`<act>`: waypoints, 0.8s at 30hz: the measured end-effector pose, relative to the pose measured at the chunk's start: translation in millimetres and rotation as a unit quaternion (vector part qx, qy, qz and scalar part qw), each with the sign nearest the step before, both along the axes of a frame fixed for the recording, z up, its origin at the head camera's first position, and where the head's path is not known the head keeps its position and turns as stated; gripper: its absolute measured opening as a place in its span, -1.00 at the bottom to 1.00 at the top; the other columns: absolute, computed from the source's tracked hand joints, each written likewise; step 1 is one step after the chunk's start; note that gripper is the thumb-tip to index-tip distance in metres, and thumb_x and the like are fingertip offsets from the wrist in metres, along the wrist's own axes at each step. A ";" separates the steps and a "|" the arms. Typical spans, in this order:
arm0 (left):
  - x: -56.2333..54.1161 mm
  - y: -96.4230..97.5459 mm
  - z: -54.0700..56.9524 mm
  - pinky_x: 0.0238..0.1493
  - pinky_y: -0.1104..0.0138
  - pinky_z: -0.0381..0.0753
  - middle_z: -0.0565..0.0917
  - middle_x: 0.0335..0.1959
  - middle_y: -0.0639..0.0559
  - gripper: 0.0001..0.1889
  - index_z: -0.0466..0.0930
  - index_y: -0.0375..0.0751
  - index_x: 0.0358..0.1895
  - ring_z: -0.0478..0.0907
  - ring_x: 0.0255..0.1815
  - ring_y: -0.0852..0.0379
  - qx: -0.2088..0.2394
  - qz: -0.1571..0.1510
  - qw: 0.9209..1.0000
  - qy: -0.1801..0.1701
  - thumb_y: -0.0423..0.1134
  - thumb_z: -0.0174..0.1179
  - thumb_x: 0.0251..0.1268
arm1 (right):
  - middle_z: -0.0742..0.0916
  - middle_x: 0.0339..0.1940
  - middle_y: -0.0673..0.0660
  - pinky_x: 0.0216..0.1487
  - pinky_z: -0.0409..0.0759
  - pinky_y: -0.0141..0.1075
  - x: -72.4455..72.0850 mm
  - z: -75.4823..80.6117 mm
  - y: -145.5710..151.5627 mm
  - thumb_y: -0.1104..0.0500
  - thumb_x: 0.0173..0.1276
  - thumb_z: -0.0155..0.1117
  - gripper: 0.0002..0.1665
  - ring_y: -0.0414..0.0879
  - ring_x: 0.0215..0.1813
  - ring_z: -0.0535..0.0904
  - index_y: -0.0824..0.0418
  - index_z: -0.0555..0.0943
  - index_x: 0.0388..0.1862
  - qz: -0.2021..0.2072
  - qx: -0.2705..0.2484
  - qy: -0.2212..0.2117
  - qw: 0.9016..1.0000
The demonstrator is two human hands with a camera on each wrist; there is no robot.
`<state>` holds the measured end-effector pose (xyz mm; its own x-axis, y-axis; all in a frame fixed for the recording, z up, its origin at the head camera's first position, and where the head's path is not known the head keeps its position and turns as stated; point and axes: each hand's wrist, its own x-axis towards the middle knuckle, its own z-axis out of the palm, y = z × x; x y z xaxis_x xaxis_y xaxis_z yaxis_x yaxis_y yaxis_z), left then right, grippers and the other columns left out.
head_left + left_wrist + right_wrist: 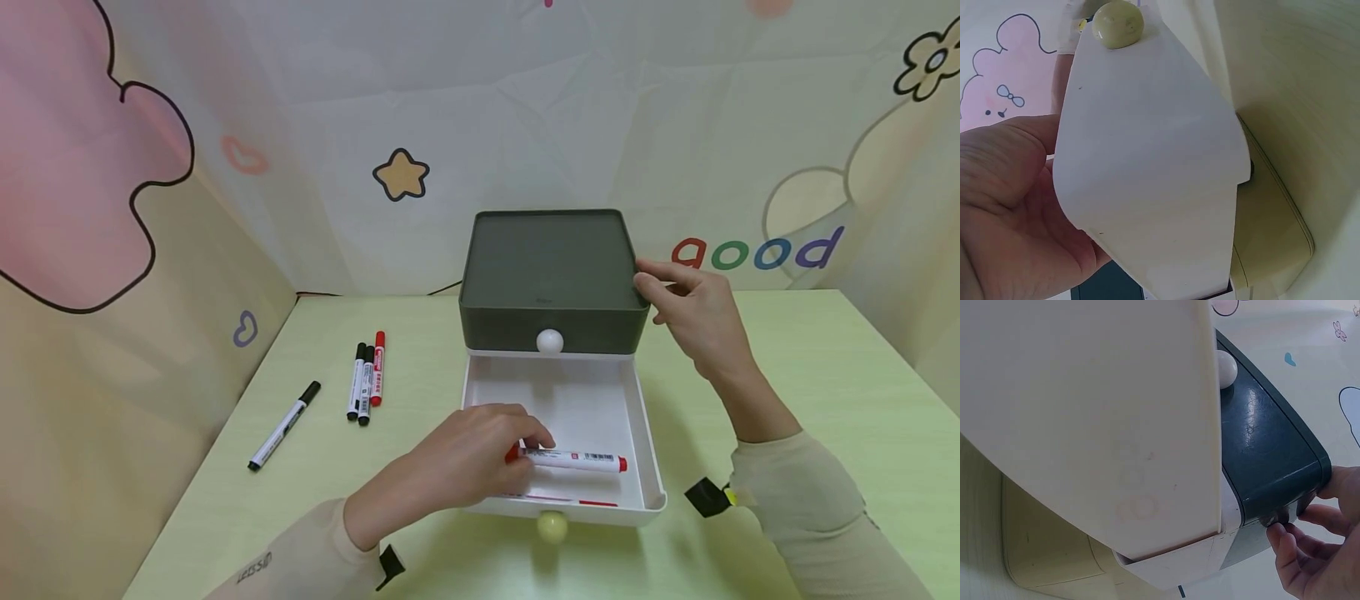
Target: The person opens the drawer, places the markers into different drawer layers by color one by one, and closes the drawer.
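Observation:
In the head view my left hand [480, 446] reaches into the pulled-out white drawer [651, 442]. Its thumb and fingers pinch one end of a white marker with a red cap [581, 460], which lies crosswise above the drawer floor. A red strip [597, 503] shows beside the front wall, mostly hidden. My right hand [697, 312] touches the right side of the dark green top unit [551, 258] with its fingertips; the right wrist view shows these fingers [1319, 534] against its side. The left wrist view hides the marker behind the drawer front [1154, 131].
Left of the drawer box, two black markers [356, 383] and a red marker [378, 367] lie side by side. A black-capped marker [285, 425] lies apart, further left. The drawer's yellow knob [552, 527] sticks out in front, and a white knob [550, 341] marks the upper drawer.

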<state>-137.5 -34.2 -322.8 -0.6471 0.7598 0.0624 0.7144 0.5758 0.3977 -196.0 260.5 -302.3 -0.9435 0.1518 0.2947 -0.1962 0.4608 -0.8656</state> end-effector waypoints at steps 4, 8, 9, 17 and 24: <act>-0.6 -0.2 -1.9 -0.30 0.44 0.49 0.71 -0.20 0.19 -0.72 0.78 -0.06 0.04 0.52 -0.28 0.29 -0.003 0.002 1.000 0.001 -0.39 0.25 0.34 | 0.66 0.11 0.11 -0.33 0.53 -0.47 -0.5 -0.5 0.1 0.06 0.59 0.20 -0.50 -0.20 -0.31 0.53 0.25 0.59 0.39 0.000 -0.002 -0.002 1.000; 0.6 -0.5 -1.2 -0.27 0.44 0.51 0.72 -0.18 0.17 -0.74 0.78 -0.06 0.05 0.57 -0.23 0.29 -0.001 0.004 1.000 0.002 -0.37 0.28 0.36 | 0.65 0.11 0.09 -0.33 0.53 -0.46 -0.9 -0.5 0.2 0.04 0.58 0.21 -0.50 -0.18 -0.32 0.54 0.23 0.59 0.39 -0.003 -0.002 -0.005 1.000; 1.1 -0.8 -1.2 -0.27 0.44 0.52 0.73 -0.17 0.17 -0.74 0.78 -0.07 0.04 0.57 -0.24 0.28 0.002 0.005 1.000 0.001 -0.37 0.29 0.37 | 0.65 0.10 0.09 -0.33 0.52 -0.46 -0.9 -0.4 0.3 0.04 0.58 0.21 -0.50 -0.17 -0.32 0.55 0.23 0.59 0.39 -0.004 -0.001 -0.006 1.000; 9.0 -6.4 -2.1 -0.23 0.42 0.57 0.75 -0.10 0.19 -0.77 0.77 -0.08 0.04 0.63 -0.17 0.29 0.050 0.027 0.998 0.005 -0.32 0.33 0.38 | 0.66 0.07 0.07 -0.32 0.54 -0.47 -0.4 0.1 -0.2 0.05 0.59 0.20 -0.50 -0.22 -0.31 0.54 0.24 0.59 0.38 -0.003 -0.001 -0.004 1.000; 13.8 -15.1 2.2 -0.25 0.36 0.57 0.75 -0.09 0.19 -0.78 0.77 -0.07 0.04 0.63 -0.19 0.21 0.103 0.099 0.990 -0.004 -0.28 0.37 0.38 | 0.66 0.10 0.09 -0.33 0.52 -0.46 -0.8 0.1 -0.6 0.04 0.58 0.20 -0.50 -0.19 -0.33 0.55 0.23 0.59 0.38 -0.004 0.000 -0.004 1.000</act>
<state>-123.7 -49.3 -320.6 -0.7825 0.5906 0.1973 0.5930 0.6101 0.5255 -196.8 259.9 -302.1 -0.9449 0.1594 0.2861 -0.1849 0.4615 -0.8677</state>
